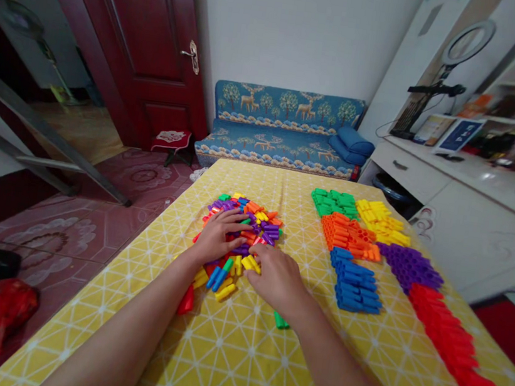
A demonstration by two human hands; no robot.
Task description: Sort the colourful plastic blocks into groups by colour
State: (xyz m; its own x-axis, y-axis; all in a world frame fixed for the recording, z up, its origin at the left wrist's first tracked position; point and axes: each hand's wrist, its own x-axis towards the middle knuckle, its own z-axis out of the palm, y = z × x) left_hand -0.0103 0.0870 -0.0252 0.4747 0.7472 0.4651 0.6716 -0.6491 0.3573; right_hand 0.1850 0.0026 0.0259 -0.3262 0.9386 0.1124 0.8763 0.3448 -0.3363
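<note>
A mixed pile of small coloured plastic pieces (261,219) lies on the yellow patterned tablecloth (217,352). My left hand (220,233) rests on the pile's left part, fingers spread, palm down. At the pile's near right edge is my right hand (275,274), its fingers bent together around a yellow piece (251,263). Blue and green pieces (220,275) and more yellow ones lie just below the pile. A green piece (281,321) sits partly behind my right wrist.
Sorted groups lie on the right: green (333,203), yellow (381,221), orange (349,235), blue (355,283), purple (411,268) and a long red row (457,352). A blue sofa (283,139) stands beyond the table; a white cabinet (463,214) is at right.
</note>
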